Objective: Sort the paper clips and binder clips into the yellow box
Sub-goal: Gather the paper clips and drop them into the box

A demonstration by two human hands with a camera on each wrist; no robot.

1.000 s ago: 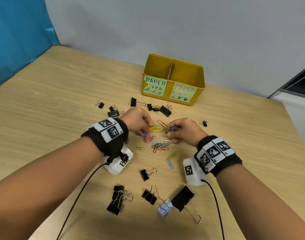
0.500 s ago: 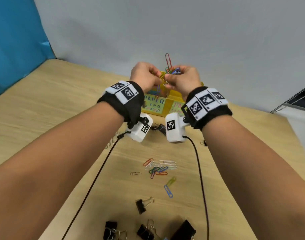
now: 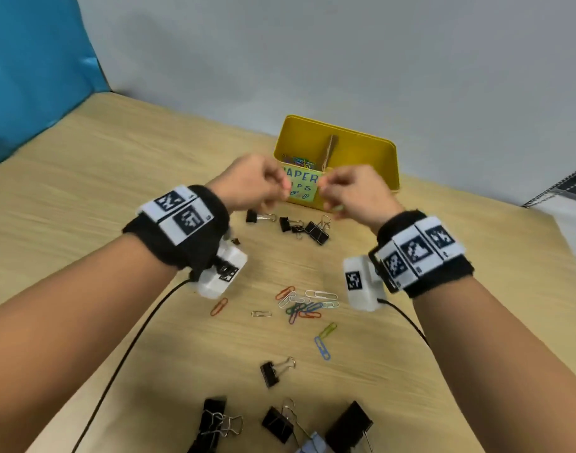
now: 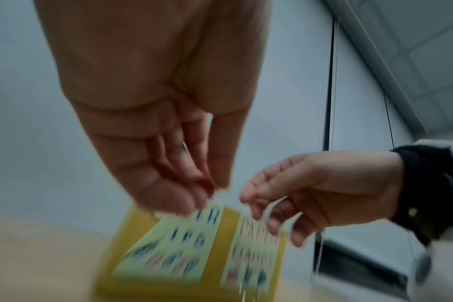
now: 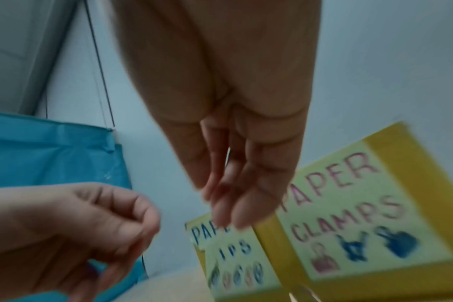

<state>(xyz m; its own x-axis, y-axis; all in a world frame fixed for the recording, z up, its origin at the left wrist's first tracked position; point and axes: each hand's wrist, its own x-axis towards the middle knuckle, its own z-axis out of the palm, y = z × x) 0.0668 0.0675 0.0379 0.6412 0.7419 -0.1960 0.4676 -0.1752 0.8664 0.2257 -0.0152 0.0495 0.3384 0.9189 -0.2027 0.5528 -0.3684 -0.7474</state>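
Note:
The yellow box (image 3: 361,138) stands at the back of the table, split by a divider (image 3: 329,148). Coloured paper clips (image 3: 299,161) lie in its left compartment, behind the "PAPER CLIPS" label. Both hands hover just in front of that label. My left hand (image 3: 278,188) and right hand (image 3: 326,189) have loosely bent fingers and hold nothing. The wrist views, though blurred, show the left hand (image 4: 204,190) and the right hand (image 5: 225,204) empty, fingers pointing down. A pile of coloured paper clips (image 3: 304,304) lies on the table between my wrists.
Black binder clips (image 3: 299,223) lie just before the box, one (image 3: 273,372) mid-table, and several (image 3: 280,420) at the near edge. Stray paper clips: orange (image 3: 218,306), silver (image 3: 260,313), green and blue (image 3: 322,341). The "PAPER CLAMPS" label (image 5: 349,204) marks the right compartment.
Both hands carried a bunch of paper clips up from the table to the box. The clips have left the fingers, and the hands have dropped lower and drawn slightly apart.

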